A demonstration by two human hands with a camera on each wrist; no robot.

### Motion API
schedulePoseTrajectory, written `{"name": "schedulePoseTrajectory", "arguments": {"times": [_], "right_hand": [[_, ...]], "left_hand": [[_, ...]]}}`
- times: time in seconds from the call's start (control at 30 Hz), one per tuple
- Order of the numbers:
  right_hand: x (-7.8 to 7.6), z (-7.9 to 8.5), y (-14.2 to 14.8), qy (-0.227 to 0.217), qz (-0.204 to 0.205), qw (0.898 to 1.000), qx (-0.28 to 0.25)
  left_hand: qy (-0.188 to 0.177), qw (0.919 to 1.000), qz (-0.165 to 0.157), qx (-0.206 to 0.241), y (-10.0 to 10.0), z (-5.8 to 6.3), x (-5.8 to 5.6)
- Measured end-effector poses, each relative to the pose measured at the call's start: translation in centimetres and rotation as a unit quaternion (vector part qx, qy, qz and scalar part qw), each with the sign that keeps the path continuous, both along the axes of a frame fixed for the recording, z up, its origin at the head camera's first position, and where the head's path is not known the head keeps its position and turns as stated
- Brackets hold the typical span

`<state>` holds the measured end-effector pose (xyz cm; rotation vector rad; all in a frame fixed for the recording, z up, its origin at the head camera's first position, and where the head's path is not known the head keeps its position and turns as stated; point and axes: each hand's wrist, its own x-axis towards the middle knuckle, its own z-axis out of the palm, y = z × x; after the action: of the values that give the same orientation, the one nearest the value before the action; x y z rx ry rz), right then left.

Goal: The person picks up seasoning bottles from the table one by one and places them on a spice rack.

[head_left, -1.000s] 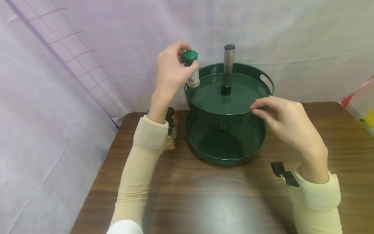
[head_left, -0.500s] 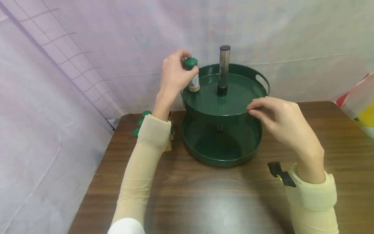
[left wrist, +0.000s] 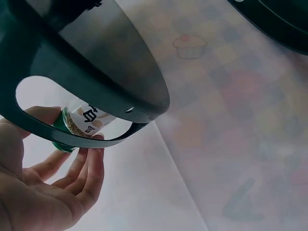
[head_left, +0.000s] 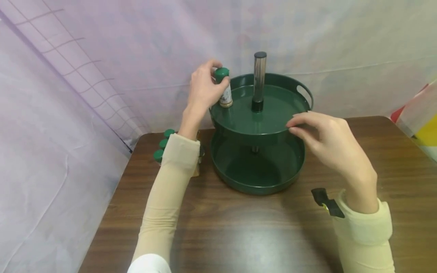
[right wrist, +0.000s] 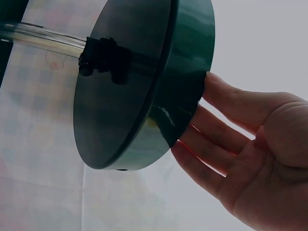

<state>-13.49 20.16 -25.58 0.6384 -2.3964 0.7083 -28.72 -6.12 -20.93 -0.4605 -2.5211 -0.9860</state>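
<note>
My left hand [head_left: 204, 86] holds a spice jar [head_left: 226, 98] by its green cap, thumb on one side and fingers on the other. The jar stands upright at the left part of the upper tray [head_left: 278, 117] of a green two-tier tray stand. In the left wrist view, the jar's white label [left wrist: 89, 118] shows through the tray's handle slot. My right hand [head_left: 332, 146] pinches the upper tray's front right rim between thumb and fingers. From below, the right wrist view shows the thumb at the rim and the other fingertips hidden behind it.
A metal post [head_left: 259, 81] with a black cap rises from the upper tray. Below sits the wider-set lower tray [head_left: 263, 189] on the wooden table [head_left: 218, 227]. Several jars with green caps [head_left: 158, 154] stand left of it, partly hidden by my left sleeve. Cloth hangs behind.
My left hand has lowered the spice jar from above the upper tray's left rim down to the tray. The right hand keeps its place at the rim. The view has shifted slightly.
</note>
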Motion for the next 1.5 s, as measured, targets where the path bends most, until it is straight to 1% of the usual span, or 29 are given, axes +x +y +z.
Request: {"name": "schedulePoseTrajectory", "arguments": {"times": [0.13, 0.37, 0.47, 0.7, 0.9, 1.13, 1.27, 1.5], "right_hand": [[0.0, 0.0, 0.0, 0.000, 0.001, 1.000, -0.001], [-0.1, 0.0, -0.2, -0.001, 0.002, 1.000, -0.001], [-0.1, 0.0, -0.2, -0.003, 0.002, 1.000, 0.001], [-0.2, 0.0, -0.3, 0.001, 0.004, 1.000, 0.000], [-0.5, 0.0, -0.2, 0.006, 0.007, 1.000, 0.001], [-0.7, -0.1, -0.1, 0.017, 0.013, 1.000, 0.006], [-0.8, -0.1, -0.1, 0.022, 0.013, 1.000, 0.006], [-0.9, -0.2, -0.2, 0.028, 0.015, 0.999, 0.006]], "left_hand": [[-0.007, 0.9999, -0.006, 0.007, 0.0, -0.1, -0.1], [-0.006, 0.9994, -0.012, 0.031, -0.2, -0.5, 0.0], [-0.008, 0.9994, -0.010, 0.032, -0.3, -0.6, 0.1], [-0.029, 0.9986, -0.005, 0.045, -0.6, -0.7, 0.3], [-0.032, 0.9976, -0.008, 0.061, -1.3, -0.8, 0.5], [-0.041, 0.9968, -0.003, 0.069, -2.3, -1.3, 1.1], [-0.042, 0.9962, -0.006, 0.076, -3.0, -1.5, 1.6], [-0.051, 0.9954, 0.003, 0.082, -4.5, -1.9, 3.0]]}}
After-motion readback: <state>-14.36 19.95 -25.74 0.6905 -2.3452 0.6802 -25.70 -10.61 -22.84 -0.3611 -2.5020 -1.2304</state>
